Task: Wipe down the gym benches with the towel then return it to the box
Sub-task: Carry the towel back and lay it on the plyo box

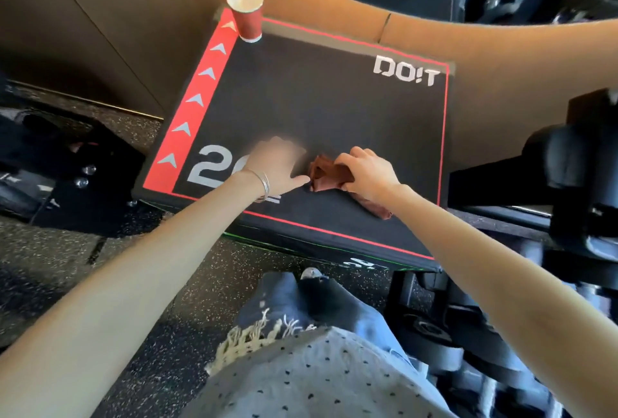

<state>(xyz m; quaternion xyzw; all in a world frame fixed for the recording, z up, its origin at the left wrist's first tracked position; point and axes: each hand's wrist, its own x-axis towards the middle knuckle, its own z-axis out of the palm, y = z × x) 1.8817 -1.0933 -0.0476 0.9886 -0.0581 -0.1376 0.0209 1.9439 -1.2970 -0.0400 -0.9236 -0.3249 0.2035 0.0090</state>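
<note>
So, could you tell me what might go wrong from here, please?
The red paper cup stands at the far corner of the bench, close to the edge; a wide wipe could knock it off. The towel is bunched in the right hand, so little cloth meets the surface and patches may be missed. The left hand lies right beside it, in the wiping path.

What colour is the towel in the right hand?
The towel is reddish brown; head view.
</note>
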